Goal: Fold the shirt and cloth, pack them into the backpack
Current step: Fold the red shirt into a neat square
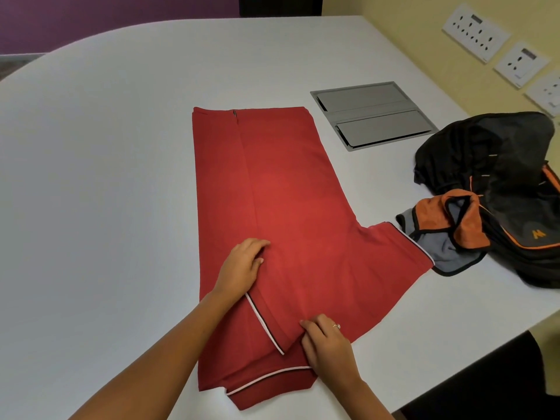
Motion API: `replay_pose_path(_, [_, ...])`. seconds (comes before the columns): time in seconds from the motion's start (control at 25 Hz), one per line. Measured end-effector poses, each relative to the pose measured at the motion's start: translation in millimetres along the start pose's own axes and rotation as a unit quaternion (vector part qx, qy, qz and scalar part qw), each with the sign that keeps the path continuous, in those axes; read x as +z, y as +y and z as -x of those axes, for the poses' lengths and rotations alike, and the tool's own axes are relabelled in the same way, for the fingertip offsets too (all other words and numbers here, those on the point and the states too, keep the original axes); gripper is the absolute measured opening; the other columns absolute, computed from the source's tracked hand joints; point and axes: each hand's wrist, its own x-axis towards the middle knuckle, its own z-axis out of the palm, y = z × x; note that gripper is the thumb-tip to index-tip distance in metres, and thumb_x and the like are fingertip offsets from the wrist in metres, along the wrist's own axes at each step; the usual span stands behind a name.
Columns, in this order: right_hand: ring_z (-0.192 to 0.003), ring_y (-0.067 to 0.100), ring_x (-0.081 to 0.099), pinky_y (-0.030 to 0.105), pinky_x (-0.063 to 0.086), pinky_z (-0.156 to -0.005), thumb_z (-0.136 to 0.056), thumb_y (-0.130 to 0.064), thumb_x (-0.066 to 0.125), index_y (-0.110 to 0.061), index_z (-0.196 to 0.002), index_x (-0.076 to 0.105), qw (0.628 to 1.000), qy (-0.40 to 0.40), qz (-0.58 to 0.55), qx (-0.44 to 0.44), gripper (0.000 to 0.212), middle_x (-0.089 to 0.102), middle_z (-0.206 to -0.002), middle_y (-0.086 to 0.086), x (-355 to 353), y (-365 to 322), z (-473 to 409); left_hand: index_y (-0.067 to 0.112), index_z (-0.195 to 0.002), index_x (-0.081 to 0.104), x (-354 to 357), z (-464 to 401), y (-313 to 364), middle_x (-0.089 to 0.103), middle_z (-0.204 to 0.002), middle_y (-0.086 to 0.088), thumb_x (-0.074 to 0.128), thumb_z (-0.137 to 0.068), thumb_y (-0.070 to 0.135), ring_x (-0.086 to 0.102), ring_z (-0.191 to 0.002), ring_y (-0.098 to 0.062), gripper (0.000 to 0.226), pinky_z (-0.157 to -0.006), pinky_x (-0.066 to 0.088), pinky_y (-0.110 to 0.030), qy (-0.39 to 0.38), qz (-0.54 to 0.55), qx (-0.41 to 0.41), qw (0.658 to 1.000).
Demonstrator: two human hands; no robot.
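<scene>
Both hands are on the red shirt (281,189), spread flat on the table (106,147). The left hand (242,268) presses a folded sleeve with fingers flat; the right hand (328,344) seems to pinch the fabric. Right of them lie the cloth (439,234) and backpack (509,165).

A red polo shirt (281,207) lies on the white table (106,147), left sleeve folded in. Left hand (242,268) and right hand (328,344) press it; orange-grey cloth (448,228) and black backpack (509,183) lie right.
</scene>
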Motion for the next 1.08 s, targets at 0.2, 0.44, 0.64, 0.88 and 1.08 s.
replay_pose_path(0.2, [-0.068, 0.021, 0.055, 0.021, 0.041, -0.065, -0.081, -0.014, 0.045, -0.010, -0.072, 0.062, 0.997, 0.043, -0.022, 0.065, 0.020, 0.053, -0.080, 0.001, -5, -8, -7, 0.013, -0.116, 0.059, 7, 31, 18, 0.054, -0.125, -0.007, 0.059, -0.087, 0.018, 0.051, -0.111, -0.026, 0.030, -0.081, 0.047, -0.041, 0.124, -0.143, -0.013, 0.982])
replay_pose_path(0.44, [-0.121, 0.028, 0.052, 0.037, 0.041, -0.103, -0.087, -0.012, 0.048, -0.004, -0.115, 0.064, 0.998, 0.007, -0.026, -0.065, 0.033, 0.060, -0.124, 0.013, 9, -41, -36, 0.015, -0.139, 0.048, 30, 83, 11, 0.036, -0.151, -0.005, 0.041, -0.088, 0.043, 0.034, -0.139, -0.024, 0.059, -0.105, 0.039, -0.049, -0.065, -0.251, 0.115, 0.959])
replay_pose_path(0.64, [-0.136, 0.025, 0.039, 0.047, 0.037, -0.106, -0.100, -0.045, 0.026, -0.009, -0.138, 0.048, 0.985, -0.159, 0.030, 0.057, 0.057, 0.043, -0.147, 0.009, 15, -34, -35, 0.013, -0.148, 0.030, 21, 63, 4, 0.018, -0.158, -0.005, 0.041, -0.073, 0.076, 0.017, -0.145, -0.028, 0.099, -0.106, 0.027, -0.059, -0.165, -0.276, 0.043, 0.946])
replay_pose_path(0.88, [-0.138, 0.027, 0.035, 0.053, 0.041, -0.103, -0.092, -0.060, 0.033, -0.013, -0.144, 0.039, 0.967, -0.228, 0.089, 0.069, 0.070, 0.031, -0.154, 0.006, 10, -26, -28, 0.021, -0.151, -0.013, 1, 55, -2, -0.028, -0.156, 0.000, 0.031, -0.071, 0.088, -0.021, -0.143, -0.019, 0.113, -0.114, -0.003, -0.043, -0.218, -0.236, 0.022, 0.947])
replay_pose_path(1.08, [-0.143, 0.035, 0.019, 0.074, 0.028, -0.093, -0.090, -0.072, 0.019, -0.032, -0.150, 0.016, 0.944, -0.274, 0.097, 0.158, 0.073, 0.017, -0.159, 0.001, 8, -35, -24, 0.014, -0.151, 0.021, -14, 112, -39, 0.011, -0.160, -0.004, 0.020, -0.092, 0.068, 0.011, -0.146, -0.023, 0.080, -0.115, 0.021, -0.048, -0.112, -0.259, -0.022, 0.959])
